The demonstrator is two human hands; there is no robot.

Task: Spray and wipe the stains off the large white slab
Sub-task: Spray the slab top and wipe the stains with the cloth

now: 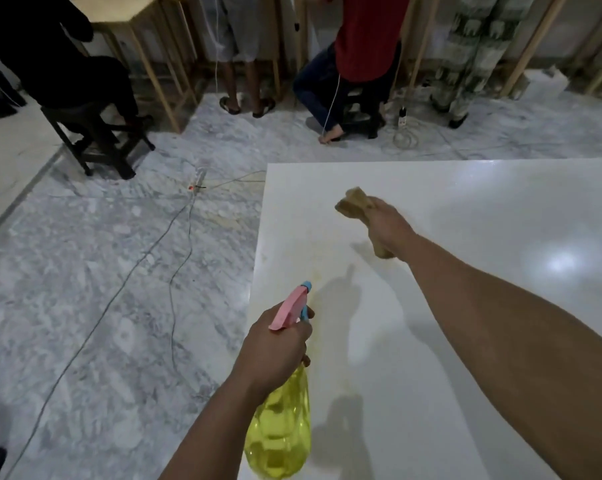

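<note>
Yellow spray bottle (280,431) in left hand (275,348) at slab (500,209) edge; right hand (387,225) clutching sponge (353,200) above bare surface

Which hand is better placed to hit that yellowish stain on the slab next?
Left. The left hand grips the spray bottle, nozzle aimed at the yellowish stain on the white slab. The right hand holds the cloth raised beyond it.
</note>
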